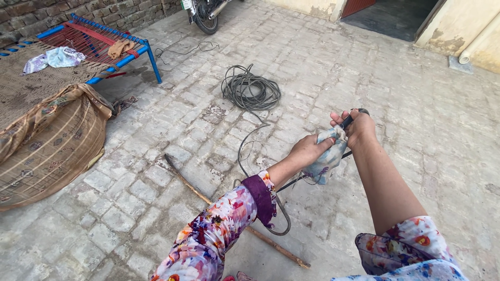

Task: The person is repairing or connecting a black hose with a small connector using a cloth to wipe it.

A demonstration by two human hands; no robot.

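My left hand (308,150) grips a pale blue patterned cloth (325,158) and presses it around a dark cable. My right hand (358,126) is closed on the same black cable (281,208) just above the cloth, with a black end piece sticking out by the fingers. From my hands the cable drops to the brick floor, loops near my left sleeve and runs back to a loose grey coil (251,91) lying further away.
A wooden stick (198,191) lies diagonally on the brick paving (156,156) under my left arm. At the left stands a blue-framed woven cot (99,41) with cloths on it, next to a fabric-covered bundle (47,140). A motorbike wheel (205,21) and a doorway (390,15) are at the back.
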